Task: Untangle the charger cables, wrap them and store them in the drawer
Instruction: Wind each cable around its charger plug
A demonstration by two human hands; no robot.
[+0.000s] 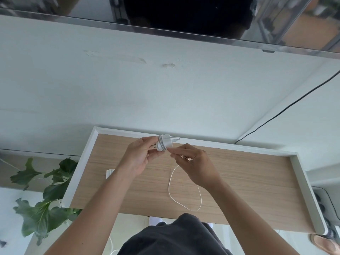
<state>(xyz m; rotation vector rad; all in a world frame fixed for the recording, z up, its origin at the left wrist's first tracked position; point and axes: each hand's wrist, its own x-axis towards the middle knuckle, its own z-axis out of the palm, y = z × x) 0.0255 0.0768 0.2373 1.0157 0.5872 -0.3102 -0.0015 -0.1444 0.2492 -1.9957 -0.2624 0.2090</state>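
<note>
My left hand [137,159] grips a white charger plug [165,143], with several turns of white cable wound round its body. My right hand [193,162] pinches the cable just right of the plug. From that hand the loose white cable [170,184] hangs in a loop over the open drawer [266,152], which has a wood-grain bottom and white walls. A second white object [110,173] lies in the drawer at the left, mostly hidden behind my left forearm.
A green leafy plant [47,194] stands left of the drawer. A black cable [287,109] runs down the white wall at the right. A TV [184,15] hangs above. Another white cable [111,245] lies on the floor below.
</note>
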